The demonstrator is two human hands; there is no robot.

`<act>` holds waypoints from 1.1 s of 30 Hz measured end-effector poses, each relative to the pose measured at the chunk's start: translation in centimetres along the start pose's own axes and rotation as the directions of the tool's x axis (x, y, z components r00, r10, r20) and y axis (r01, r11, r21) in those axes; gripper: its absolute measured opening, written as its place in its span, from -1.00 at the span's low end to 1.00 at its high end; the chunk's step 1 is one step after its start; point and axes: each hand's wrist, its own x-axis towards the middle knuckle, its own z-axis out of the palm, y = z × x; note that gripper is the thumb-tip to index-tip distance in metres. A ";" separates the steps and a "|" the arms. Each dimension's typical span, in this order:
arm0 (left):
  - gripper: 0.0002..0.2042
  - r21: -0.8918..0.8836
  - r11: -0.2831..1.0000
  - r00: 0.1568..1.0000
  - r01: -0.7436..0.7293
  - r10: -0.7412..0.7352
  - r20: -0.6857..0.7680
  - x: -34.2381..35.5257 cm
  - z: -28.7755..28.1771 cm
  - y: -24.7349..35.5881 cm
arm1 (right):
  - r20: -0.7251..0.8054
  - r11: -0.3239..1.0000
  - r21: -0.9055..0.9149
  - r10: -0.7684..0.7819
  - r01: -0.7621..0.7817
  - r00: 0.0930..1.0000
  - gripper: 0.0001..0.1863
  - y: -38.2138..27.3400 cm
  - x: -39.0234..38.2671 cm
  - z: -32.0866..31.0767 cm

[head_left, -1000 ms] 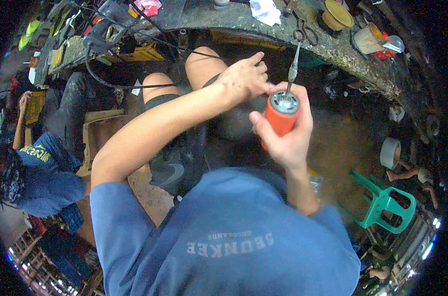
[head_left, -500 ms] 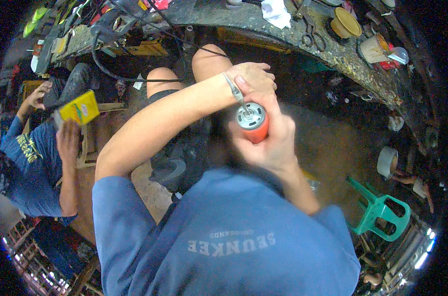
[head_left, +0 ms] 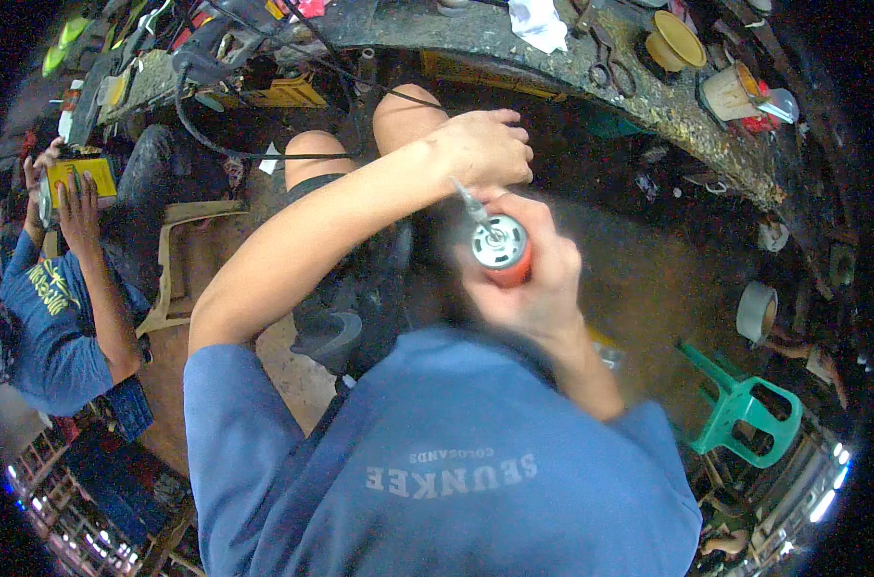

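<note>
My right hand [head_left: 547, 279] is wrapped round an orange-red cylinder, which looks like a small motor-driven rotary tool [head_left: 514, 275]. Its silver end plate has dark slots, and a tapered metal bit [head_left: 472, 206] sticks out from the middle toward my left wrist. Just beyond it, my left hand [head_left: 485, 146] is back-up with bent fingers, close against the right hand's upper fingers. Whatever the left fingers hold, if anything, is hidden beneath the hand. Both hands are held above and right of my bare knees [head_left: 408, 120].
A cluttered workbench [head_left: 668, 130] curves along the far side, bearing scissors [head_left: 610, 62], a yellow bowl [head_left: 675, 40] and a stained tub [head_left: 730, 93]. A black cable [head_left: 182, 111] loops near my knees. At left, a co-worker handles a yellow tin [head_left: 90, 180]. A green plastic stool [head_left: 754, 418] stands at right.
My right hand and the rotary tool have shifted slightly nearer and right, the bit drawing down along my left wrist. The co-worker has moved the yellow tin away to the left, now in both hands.
</note>
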 end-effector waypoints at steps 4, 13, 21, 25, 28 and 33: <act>-0.76 0.084 0.973 0.951 0.215 -0.228 0.207 0.4 -0.6 0.0 | -0.078 0.990 0.125 0.078 -0.068 0.994 -0.43 -0.1 -0.1 0.3; -0.73 -0.034 0.928 0.872 0.371 -0.361 -0.331 -1.2 1.3 0.0 | -0.073 0.954 0.285 0.116 -0.091 0.991 -0.36 0.4 1.1 0.5; -0.55 -0.378 0.772 0.755 0.511 -0.614 -0.230 -6.4 -3.5 -1.2 | 0.277 0.565 0.542 0.579 -0.622 0.767 -0.03 1.7 -0.1 -3.2; -0.71 -0.504 0.526 0.538 0.685 -0.832 -0.137 -11.6 -4.4 1.7 | 0.418 0.540 0.458 0.571 -0.706 0.707 0.25 2.5 -0.7 -4.2; -0.70 -0.679 0.222 0.168 0.700 -0.975 -0.146 -18.3 -1.7 4.5 | 0.428 0.550 0.452 0.557 -0.702 0.712 0.26 3.1 -0.6 -3.9; -0.69 -0.828 -0.142 -0.215 0.542 -0.976 0.026 -28.3 12.2 11.2 | 0.431 0.590 0.428 0.533 -0.685 0.729 0.21 3.8 -0.2 -2.2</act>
